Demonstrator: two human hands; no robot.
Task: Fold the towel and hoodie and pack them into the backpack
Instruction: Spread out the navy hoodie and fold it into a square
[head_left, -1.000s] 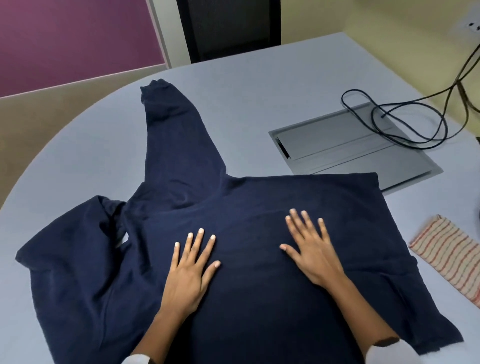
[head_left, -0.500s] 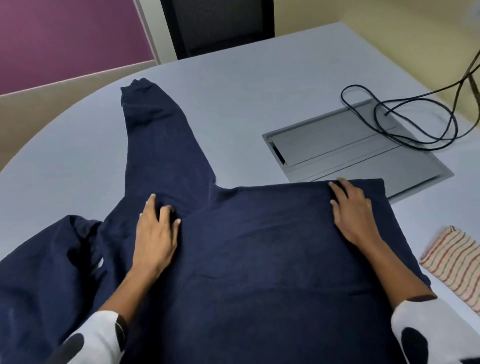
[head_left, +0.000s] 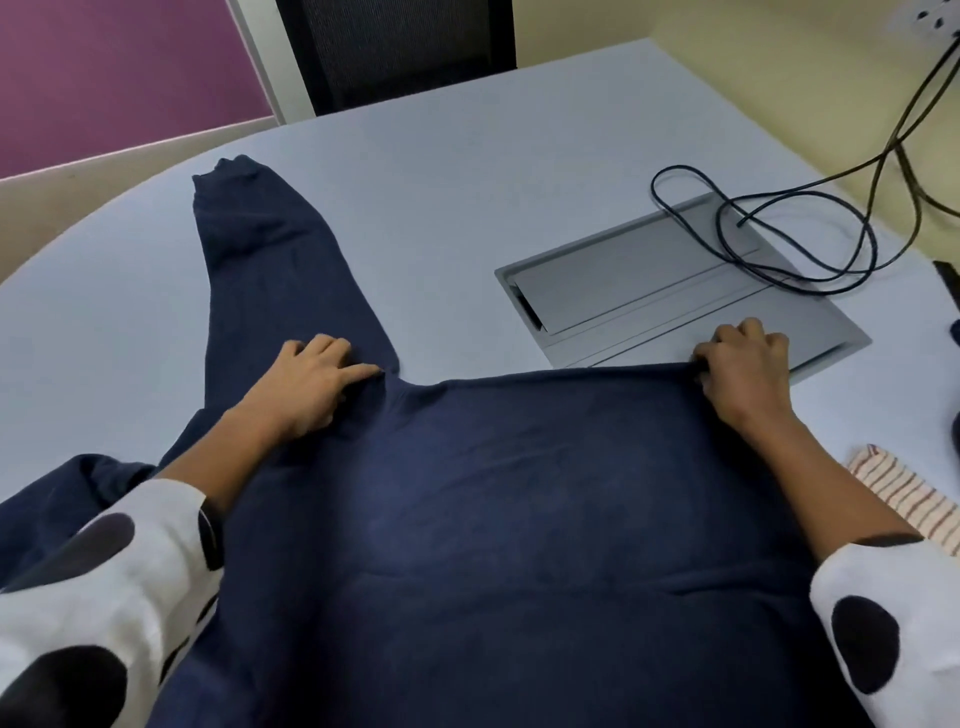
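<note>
A navy hoodie (head_left: 493, 509) lies spread over the grey table, one sleeve (head_left: 270, 270) stretching away to the far left. My left hand (head_left: 306, 387) rests where that sleeve joins the body, fingers curled into the cloth. My right hand (head_left: 745, 371) grips the far right corner of the hoodie's folded edge. A striped red-and-white towel (head_left: 904, 493) lies folded at the right edge, partly hidden by my right arm. No backpack is in view.
A grey metal cable hatch (head_left: 649, 291) is set into the table just beyond my right hand, with looped black cables (head_left: 779, 234) lying on it. A black chair (head_left: 395, 47) stands behind the table's far edge. A dark object (head_left: 953, 291) shows at the right border.
Both hands slid from flat on the hoodie's middle out to its far edge. The right hand's fingers curled onto the corner; the left hand's fingers bunched cloth at the sleeve seam.
</note>
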